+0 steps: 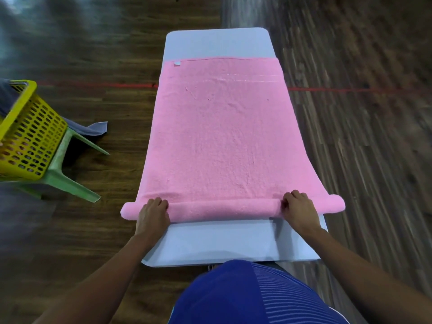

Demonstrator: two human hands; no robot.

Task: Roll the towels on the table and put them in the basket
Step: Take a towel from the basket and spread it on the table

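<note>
A pink towel (pixel 219 127) lies spread lengthwise over a narrow pale grey table (pixel 222 242). Its near end is wound into a thin roll (pixel 224 208) that sticks out past both table sides. My left hand (pixel 153 215) grips the roll near its left end, fingers curled over the top. My right hand (pixel 298 210) grips it near the right end in the same way. A yellow perforated basket (pixel 28 134) stands at the far left on a green plastic stool (pixel 67 181).
Dark wooden floor surrounds the table, crossed by a thin red line (pixel 339 90). A grey-blue cloth (pixel 93 128) hangs or lies behind the basket. A bare strip of table lies between the roll and my body.
</note>
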